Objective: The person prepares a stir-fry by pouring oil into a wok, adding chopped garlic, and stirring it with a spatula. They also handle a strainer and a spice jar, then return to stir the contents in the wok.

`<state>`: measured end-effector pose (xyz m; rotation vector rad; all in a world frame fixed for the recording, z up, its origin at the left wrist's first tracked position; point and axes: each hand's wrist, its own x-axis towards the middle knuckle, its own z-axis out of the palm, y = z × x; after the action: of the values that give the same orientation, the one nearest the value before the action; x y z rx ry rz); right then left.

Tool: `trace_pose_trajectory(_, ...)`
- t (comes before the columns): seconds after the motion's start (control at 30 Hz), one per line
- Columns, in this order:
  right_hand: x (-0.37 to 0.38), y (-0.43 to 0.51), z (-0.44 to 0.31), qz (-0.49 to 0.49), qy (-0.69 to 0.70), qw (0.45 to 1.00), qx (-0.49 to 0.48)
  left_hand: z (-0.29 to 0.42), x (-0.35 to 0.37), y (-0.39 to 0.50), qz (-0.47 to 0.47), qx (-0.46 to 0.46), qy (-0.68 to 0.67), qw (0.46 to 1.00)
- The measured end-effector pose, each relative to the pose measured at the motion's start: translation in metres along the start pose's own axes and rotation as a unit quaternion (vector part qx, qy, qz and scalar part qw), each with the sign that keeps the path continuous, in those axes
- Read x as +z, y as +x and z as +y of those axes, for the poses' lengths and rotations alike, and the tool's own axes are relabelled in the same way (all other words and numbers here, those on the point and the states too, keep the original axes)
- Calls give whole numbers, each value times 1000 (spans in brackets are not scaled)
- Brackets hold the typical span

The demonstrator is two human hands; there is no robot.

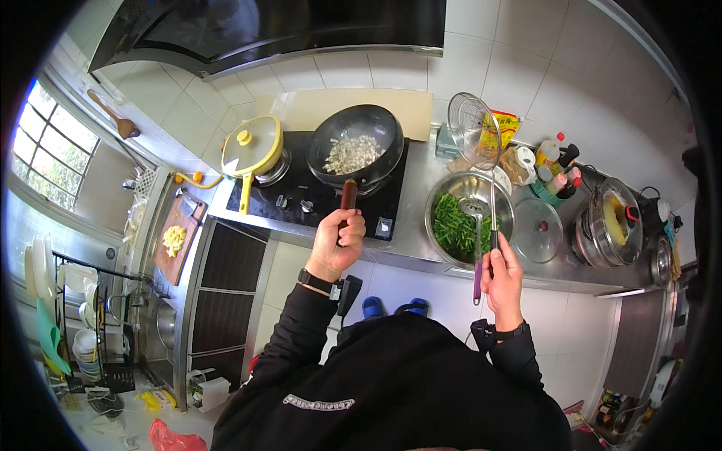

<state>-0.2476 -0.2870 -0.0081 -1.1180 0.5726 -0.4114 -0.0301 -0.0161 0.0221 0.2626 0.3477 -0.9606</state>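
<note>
My left hand (337,242) grips the wooden handle of a black wok (389,127), which is tilted over the right burner. Small pale chopped pieces of food (354,154) lie inside the wok. In my right hand (501,276) is the black handle of a wire mesh skimmer (475,127), its round basket raised near the tiled wall. Below it, a steel bowl (431,230) holds chopped green vegetables (453,225) and a slotted spoon (472,207) with a purple handle.
A yellow lidded pan (252,145) sits on the left burner. Right of the bowl are a glass lid (538,230), seasoning bottles (548,152) and a lidded steel pot (612,225). On the left, a cutting board (183,237) carries a cleaver (189,206) and chopped yellow pieces.
</note>
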Motion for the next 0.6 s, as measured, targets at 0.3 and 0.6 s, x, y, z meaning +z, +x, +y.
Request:
trace_pose_trajectory(0.3, -25, -3, -10, -15, 211, 971, 115, 16, -56, 34, 48, 6, 74, 996)
trace_pose_trajectory(0.6, -24, 0, -2, -56, 197, 967, 152, -7, -73, 60, 83, 80, 130, 985)
